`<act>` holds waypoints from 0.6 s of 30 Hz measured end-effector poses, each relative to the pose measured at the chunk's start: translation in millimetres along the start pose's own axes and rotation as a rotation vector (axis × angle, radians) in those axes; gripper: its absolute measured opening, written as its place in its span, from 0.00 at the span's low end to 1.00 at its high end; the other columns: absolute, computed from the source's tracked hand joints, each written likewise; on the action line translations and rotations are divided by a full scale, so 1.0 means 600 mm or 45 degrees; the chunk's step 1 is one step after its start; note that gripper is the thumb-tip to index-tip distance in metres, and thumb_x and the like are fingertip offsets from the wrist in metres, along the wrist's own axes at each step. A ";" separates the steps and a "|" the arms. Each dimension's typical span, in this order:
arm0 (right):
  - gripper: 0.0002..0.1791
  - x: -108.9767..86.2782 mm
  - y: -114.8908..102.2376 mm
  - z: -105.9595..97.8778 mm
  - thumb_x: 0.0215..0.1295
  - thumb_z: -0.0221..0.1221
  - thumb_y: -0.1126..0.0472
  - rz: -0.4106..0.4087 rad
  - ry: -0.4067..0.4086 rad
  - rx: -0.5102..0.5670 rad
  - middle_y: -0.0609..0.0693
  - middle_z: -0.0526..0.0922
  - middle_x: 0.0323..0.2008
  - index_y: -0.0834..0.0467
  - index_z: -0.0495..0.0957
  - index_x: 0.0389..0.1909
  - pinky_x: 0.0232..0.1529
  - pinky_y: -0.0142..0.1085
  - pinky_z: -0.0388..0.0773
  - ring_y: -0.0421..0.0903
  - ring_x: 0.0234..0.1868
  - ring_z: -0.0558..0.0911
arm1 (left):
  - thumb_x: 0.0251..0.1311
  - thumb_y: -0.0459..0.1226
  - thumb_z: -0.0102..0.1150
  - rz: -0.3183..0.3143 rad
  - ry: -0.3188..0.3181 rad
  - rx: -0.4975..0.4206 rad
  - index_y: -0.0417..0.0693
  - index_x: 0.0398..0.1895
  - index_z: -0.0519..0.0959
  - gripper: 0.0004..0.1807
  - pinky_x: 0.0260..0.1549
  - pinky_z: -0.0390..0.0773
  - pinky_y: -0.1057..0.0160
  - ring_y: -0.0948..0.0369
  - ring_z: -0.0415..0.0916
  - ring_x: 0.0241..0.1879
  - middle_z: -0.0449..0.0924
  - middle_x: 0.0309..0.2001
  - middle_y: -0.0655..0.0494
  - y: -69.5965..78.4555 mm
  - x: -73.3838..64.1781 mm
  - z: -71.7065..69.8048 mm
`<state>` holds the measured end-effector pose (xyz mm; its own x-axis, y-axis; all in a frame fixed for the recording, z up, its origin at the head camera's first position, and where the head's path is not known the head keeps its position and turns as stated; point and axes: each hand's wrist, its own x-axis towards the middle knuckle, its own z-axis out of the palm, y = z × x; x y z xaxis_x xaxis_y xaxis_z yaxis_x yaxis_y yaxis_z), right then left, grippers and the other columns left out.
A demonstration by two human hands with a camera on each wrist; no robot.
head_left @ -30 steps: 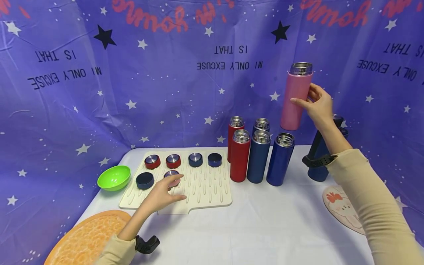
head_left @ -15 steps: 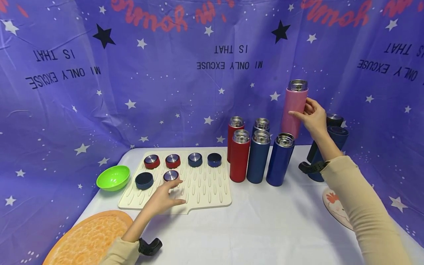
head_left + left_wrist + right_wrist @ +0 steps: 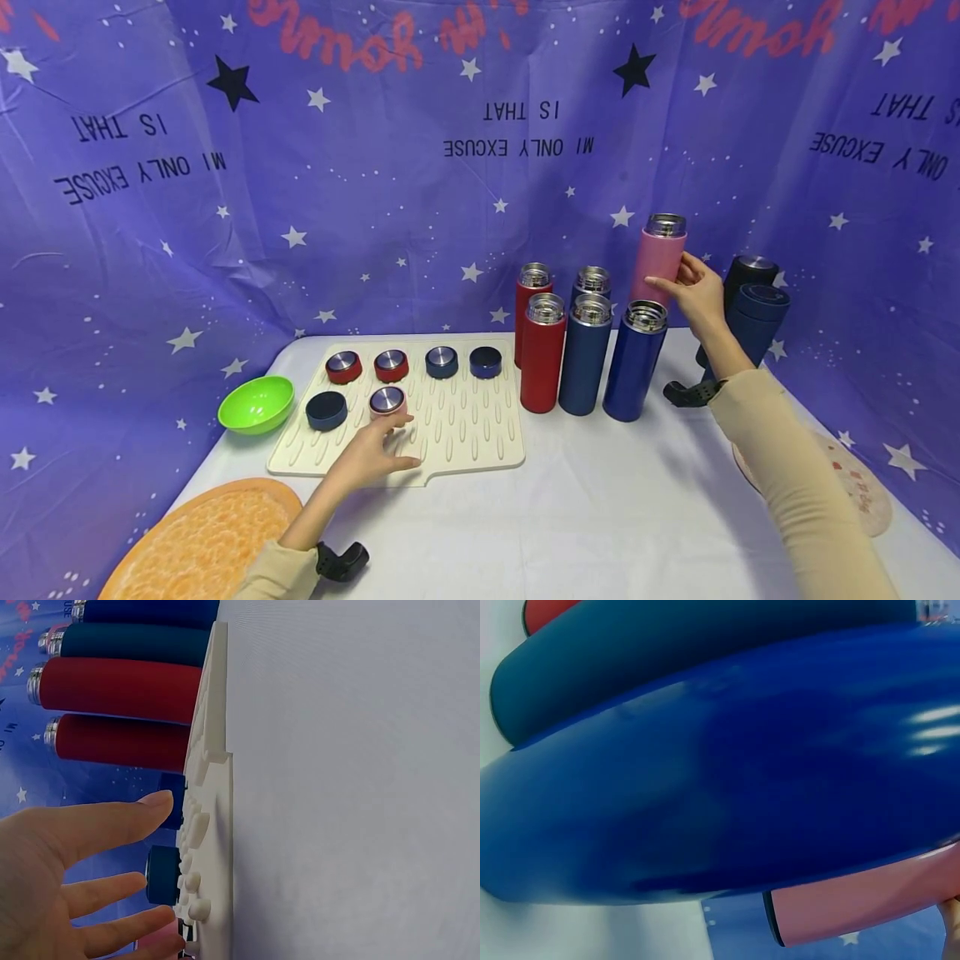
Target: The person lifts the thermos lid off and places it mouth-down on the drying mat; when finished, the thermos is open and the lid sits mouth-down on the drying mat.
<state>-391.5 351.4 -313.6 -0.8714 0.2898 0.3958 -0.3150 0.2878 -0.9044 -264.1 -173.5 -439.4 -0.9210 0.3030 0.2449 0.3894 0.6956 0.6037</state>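
Observation:
My right hand [image 3: 701,293] grips a pink thermos bottle [image 3: 660,258], lidless, with a steel mouth. It is upright behind the shiny blue thermos bottle [image 3: 633,367], which hides its lower part in the head view. In the right wrist view the pink bottle's base [image 3: 817,911] shows beyond the large blue bottle [image 3: 727,772]. Over the front of the cream ridged drying mat [image 3: 472,442], my left hand [image 3: 369,454] has its thumb and fingers spread, holding nothing. Its fingertips are close to the pink lid [image 3: 387,400], which lies on the mat.
Red bottles [image 3: 542,358] and dark blue bottles [image 3: 585,358] stand lidless right of the mat. Red lids [image 3: 344,367] and blue lids [image 3: 442,362] lie on it. A green bowl [image 3: 257,404] is at left, lidded dark bottles [image 3: 759,321] at right, and round placemats [image 3: 210,542] lie nearer.
My right hand has lowered the pink bottle from high above the table, slightly leftward, to behind the blue bottle. My left hand has shifted slightly down, showing more of the pink lid.

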 end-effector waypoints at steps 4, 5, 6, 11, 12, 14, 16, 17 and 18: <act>0.47 -0.003 0.020 0.004 0.52 0.72 0.54 0.057 -0.001 0.038 0.59 0.67 0.67 0.57 0.60 0.72 0.62 0.37 0.69 0.50 0.64 0.71 | 0.40 0.40 0.79 0.001 0.001 0.007 0.37 0.57 0.75 0.37 0.52 0.74 0.44 0.40 0.75 0.53 0.77 0.55 0.40 0.000 0.000 -0.001; 0.48 -0.004 0.025 0.005 0.52 0.72 0.54 0.069 -0.002 0.034 0.59 0.67 0.67 0.57 0.60 0.72 0.63 0.36 0.69 0.50 0.64 0.71 | 0.41 0.41 0.79 0.002 -0.002 0.006 0.37 0.57 0.75 0.37 0.52 0.74 0.44 0.40 0.74 0.53 0.77 0.55 0.40 0.000 0.000 -0.001; 0.47 -0.004 0.031 0.006 0.52 0.72 0.54 0.071 -0.003 0.035 0.59 0.67 0.67 0.57 0.59 0.72 0.63 0.36 0.69 0.50 0.65 0.70 | 0.41 0.41 0.79 0.004 -0.003 0.005 0.37 0.57 0.75 0.38 0.52 0.74 0.44 0.40 0.74 0.53 0.77 0.55 0.40 0.000 0.000 -0.002; 0.40 -0.005 0.063 0.016 0.58 0.66 0.69 0.046 -0.003 0.166 0.64 0.65 0.67 0.64 0.60 0.70 0.61 0.30 0.68 0.48 0.63 0.71 | 0.41 0.41 0.78 0.002 -0.007 0.006 0.37 0.57 0.75 0.37 0.53 0.74 0.44 0.41 0.74 0.54 0.76 0.55 0.40 0.001 0.000 -0.002; 0.38 -0.006 0.070 0.018 0.59 0.63 0.72 0.035 -0.008 0.196 0.65 0.65 0.66 0.65 0.60 0.70 0.60 0.29 0.69 0.47 0.62 0.72 | 0.41 0.41 0.78 0.001 -0.006 0.005 0.37 0.57 0.75 0.37 0.53 0.73 0.44 0.42 0.74 0.54 0.77 0.55 0.40 0.002 0.000 -0.002; 0.36 -0.007 0.082 0.021 0.60 0.59 0.75 0.032 -0.018 0.223 0.66 0.65 0.66 0.66 0.60 0.70 0.58 0.25 0.69 0.42 0.59 0.74 | 0.41 0.41 0.78 0.000 -0.005 0.007 0.38 0.57 0.76 0.37 0.54 0.73 0.45 0.42 0.74 0.54 0.77 0.56 0.41 0.002 0.000 -0.001; 0.35 -0.009 0.095 0.023 0.60 0.57 0.75 0.038 -0.037 0.234 0.67 0.64 0.66 0.67 0.59 0.70 0.54 0.22 0.70 0.39 0.56 0.74 | 0.41 0.42 0.78 -0.001 -0.007 0.009 0.38 0.57 0.76 0.37 0.54 0.73 0.45 0.43 0.74 0.54 0.77 0.55 0.41 0.001 0.000 0.000; 0.35 -0.010 0.101 0.024 0.61 0.56 0.74 0.039 -0.052 0.231 0.67 0.63 0.67 0.67 0.58 0.70 0.53 0.21 0.70 0.37 0.56 0.74 | 0.41 0.41 0.78 -0.004 -0.009 0.008 0.38 0.57 0.76 0.37 0.54 0.73 0.45 0.43 0.74 0.54 0.77 0.55 0.41 0.001 0.000 0.000; 0.36 -0.012 0.106 0.025 0.61 0.56 0.74 0.041 -0.069 0.240 0.67 0.62 0.67 0.68 0.57 0.71 0.52 0.20 0.70 0.36 0.56 0.74 | 0.41 0.41 0.78 -0.004 -0.010 0.008 0.38 0.57 0.76 0.37 0.53 0.74 0.45 0.43 0.74 0.54 0.77 0.55 0.41 0.001 0.000 0.000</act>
<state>-411.1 354.0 -376.4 -0.8996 0.2450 0.3615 -0.3471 0.1014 -0.9323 -264.1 -172.9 -439.1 -0.9222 0.3055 0.2369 0.3862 0.7010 0.5995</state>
